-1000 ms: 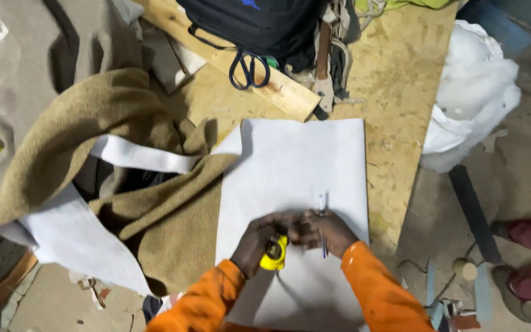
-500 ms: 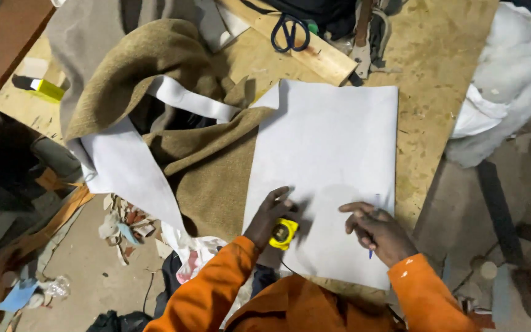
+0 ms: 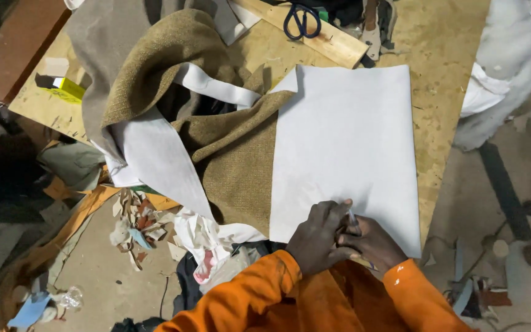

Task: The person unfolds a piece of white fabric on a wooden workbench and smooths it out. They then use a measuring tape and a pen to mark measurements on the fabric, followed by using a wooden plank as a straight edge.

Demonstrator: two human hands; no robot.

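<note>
Left hand (image 3: 318, 237) hides what right hand (image 3: 370, 243) holds on white sheet (image 3: 351, 135).

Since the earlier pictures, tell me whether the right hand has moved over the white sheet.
Yes. The right hand has drawn in toward the sheet's near edge, against the left hand; half a second ago it lay apart, further right on the white sheet.

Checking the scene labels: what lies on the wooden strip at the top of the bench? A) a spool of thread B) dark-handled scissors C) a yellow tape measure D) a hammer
B: dark-handled scissors rest on the pale wooden strip beyond the white sheet.
</note>
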